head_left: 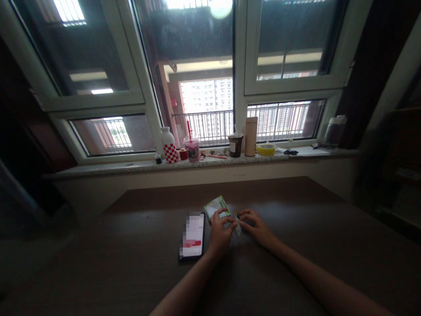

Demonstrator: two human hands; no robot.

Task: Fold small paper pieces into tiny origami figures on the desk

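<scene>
Over the dark table, my left hand (221,233) pinches the edge of a small whitish, see-through plastic piece (238,231), perhaps a little bag. My right hand (258,227) is closed on the other side of that piece, with thumb and forefinger near its top. A tiny dark and orange bit shows at those right fingertips, too small to name. Just beyond my left hand lies a flat green and white packet (215,205), partly covered by my fingers. A phone (194,237) with its screen lit rests left of my left hand.
The brown table (148,224) reaches to a wall under a window. Along the stone sill (141,165) stand a red-checked white bottle (170,149), a pink cup with straw (191,148), a dark drink cup (235,145), a tan flask (251,137), yellow tape (266,150) and scissors (290,152).
</scene>
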